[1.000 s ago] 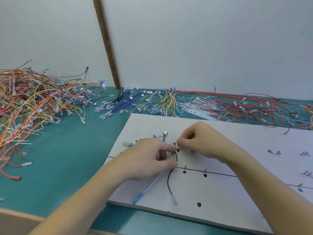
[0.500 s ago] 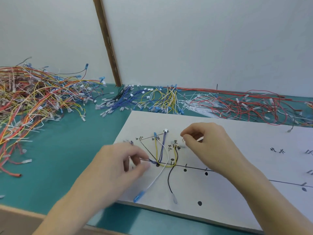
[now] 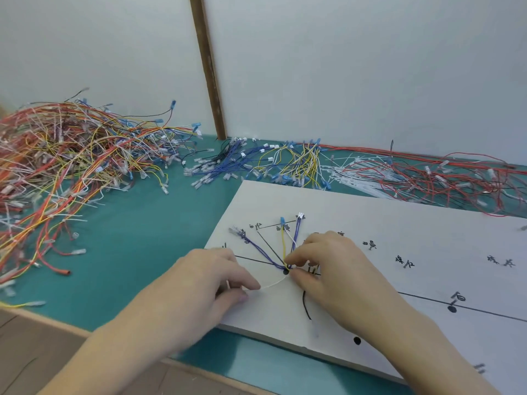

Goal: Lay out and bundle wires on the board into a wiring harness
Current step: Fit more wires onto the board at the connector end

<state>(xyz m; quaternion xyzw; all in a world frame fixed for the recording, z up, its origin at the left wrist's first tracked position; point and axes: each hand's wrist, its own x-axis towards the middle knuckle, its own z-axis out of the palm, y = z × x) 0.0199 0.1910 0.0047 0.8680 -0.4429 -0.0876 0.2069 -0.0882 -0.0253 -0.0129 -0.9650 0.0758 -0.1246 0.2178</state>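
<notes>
A white board [image 3: 399,223] with black lines, dots and handwritten marks lies on the green table. Several wires [image 3: 285,246], purple, yellow, white and black, fan out from one black dot near its left end. My right hand [image 3: 328,269] pinches those wires together at the dot. A thin white cable tie [image 3: 271,283] curves from that point toward my left hand [image 3: 216,283], which pinches its free end between thumb and fingers. A black wire [image 3: 305,307] runs out from under my right hand.
A big tangle of red, orange and yellow wires [image 3: 65,166] fills the left of the table. Blue and yellow wires [image 3: 256,163], white cable ties [image 3: 350,175] and red wires [image 3: 442,181] lie along the wall behind the board. The table's wooden edge [image 3: 57,323] runs at the lower left.
My right hand dropped from above the wires to the dot and now pinches them there. My left hand shifted right and now holds a white cable tie. The view moved closer.
</notes>
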